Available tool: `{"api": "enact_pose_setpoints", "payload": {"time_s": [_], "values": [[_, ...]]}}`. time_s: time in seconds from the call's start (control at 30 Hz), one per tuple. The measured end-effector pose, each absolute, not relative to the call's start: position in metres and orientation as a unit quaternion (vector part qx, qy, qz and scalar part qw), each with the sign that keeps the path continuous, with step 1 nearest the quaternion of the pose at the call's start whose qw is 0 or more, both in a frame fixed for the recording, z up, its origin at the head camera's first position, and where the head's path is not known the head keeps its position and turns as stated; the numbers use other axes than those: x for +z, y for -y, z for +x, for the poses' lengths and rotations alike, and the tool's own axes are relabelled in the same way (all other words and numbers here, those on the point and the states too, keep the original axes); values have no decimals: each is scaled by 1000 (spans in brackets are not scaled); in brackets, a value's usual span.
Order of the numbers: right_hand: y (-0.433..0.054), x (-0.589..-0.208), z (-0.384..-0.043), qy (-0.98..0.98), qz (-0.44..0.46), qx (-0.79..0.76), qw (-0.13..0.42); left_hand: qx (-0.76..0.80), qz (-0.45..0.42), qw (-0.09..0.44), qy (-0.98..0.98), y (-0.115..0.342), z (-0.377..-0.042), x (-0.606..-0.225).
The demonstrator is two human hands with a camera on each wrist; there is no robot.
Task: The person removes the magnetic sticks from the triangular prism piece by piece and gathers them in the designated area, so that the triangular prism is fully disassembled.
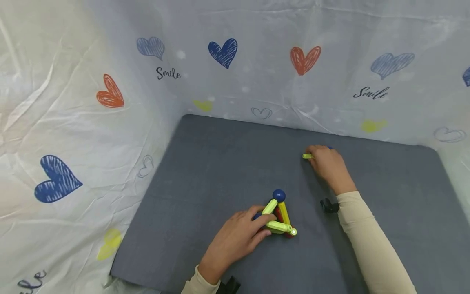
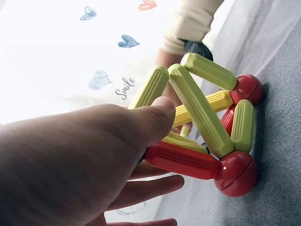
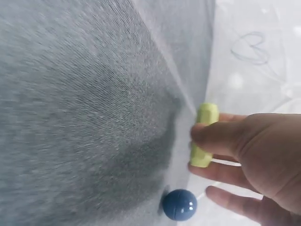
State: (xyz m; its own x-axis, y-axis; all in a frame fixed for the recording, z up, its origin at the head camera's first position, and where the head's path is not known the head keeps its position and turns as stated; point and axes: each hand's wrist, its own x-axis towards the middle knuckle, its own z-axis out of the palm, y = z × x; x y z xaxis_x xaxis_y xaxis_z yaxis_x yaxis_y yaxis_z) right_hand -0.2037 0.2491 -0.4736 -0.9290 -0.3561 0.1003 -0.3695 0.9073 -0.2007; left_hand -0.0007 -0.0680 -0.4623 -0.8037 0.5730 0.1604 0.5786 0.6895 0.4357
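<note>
My left hand point(image 1: 236, 237) grips a frame of magnetic rods and balls, thumb over one side and fingers behind it. Light green rods point(image 1: 278, 226), a yellow rod point(image 1: 284, 214) and a blue ball point(image 1: 279, 195) make up part of it. The left wrist view adds a red rod point(image 2: 183, 161) under the thumb, plus a red ball point(image 2: 236, 173) at a lower corner. Farther back on the right, my right hand point(image 1: 328, 165) pinches a single light green magnetic rod point(image 3: 202, 157) between thumb and fingers. A loose blue ball point(image 3: 179, 205) lies near those fingertips.
A grey padded table top point(image 1: 205, 163) lies under both hands. White cloth point(image 1: 257, 90) printed with hearts and "Smile" rises behind its far edge and along its left side. A dark wrist camera point(image 1: 329, 205) sticks out beside the right cuff.
</note>
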Motion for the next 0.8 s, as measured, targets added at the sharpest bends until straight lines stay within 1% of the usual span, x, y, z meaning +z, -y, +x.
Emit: {"api": "enact_pose_setpoints", "payload": {"time_s": [0.1,0.17,0.23,0.53,0.8], "values": [[-246,-476,-218,974,195,98,53,-234,-311,8,921,69,-1,-462],[-246,-477,-227,974,196,92,59,-230,-312,12,922,69,0,-461],[-245,-477,-233,976,191,86,56,-226,-315,17,921,69,0,-461],[-244,-485,-246,982,171,82,12,-224,-331,39,916,70,0,-466],[-243,-488,-247,983,163,86,27,-229,-333,39,914,71,-2,-466]]}}
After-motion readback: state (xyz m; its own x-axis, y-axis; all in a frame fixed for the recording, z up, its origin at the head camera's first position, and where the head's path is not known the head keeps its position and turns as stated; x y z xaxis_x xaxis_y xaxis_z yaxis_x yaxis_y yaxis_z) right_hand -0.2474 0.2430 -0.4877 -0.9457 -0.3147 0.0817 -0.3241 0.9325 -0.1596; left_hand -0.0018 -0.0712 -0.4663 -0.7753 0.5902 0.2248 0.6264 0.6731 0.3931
